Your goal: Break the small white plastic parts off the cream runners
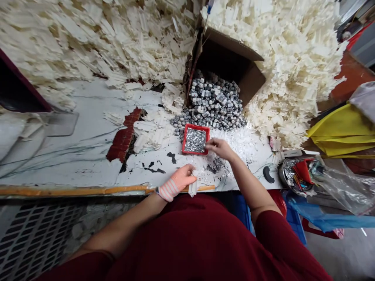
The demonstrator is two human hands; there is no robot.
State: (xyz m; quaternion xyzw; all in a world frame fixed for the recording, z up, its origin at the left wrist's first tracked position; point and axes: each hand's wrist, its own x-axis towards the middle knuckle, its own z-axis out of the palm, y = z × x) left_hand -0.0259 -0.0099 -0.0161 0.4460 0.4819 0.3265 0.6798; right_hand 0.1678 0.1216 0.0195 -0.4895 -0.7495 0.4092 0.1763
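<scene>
My left hand (178, 181), wrapped in a pink-and-white striped bandage or glove, sits at the table's front edge. It holds a small white plastic part (192, 186) upright. My right hand (219, 148) reaches just past the right side of a small red tray (183, 139), its fingertips close together. The tray is full of thin silver metal pins (195, 140). A few loose pins (218, 166) lie on the table under my right hand. Whether my fingers hold a pin is hidden.
Heaps of white plastic parts (293, 70) cover the back of the marble-patterned table (82, 156). Grey metal parts (212, 102) spill from an open cardboard box (231, 48). A metal bowl (290, 173) and a plastic bag (348, 191) lie to the right.
</scene>
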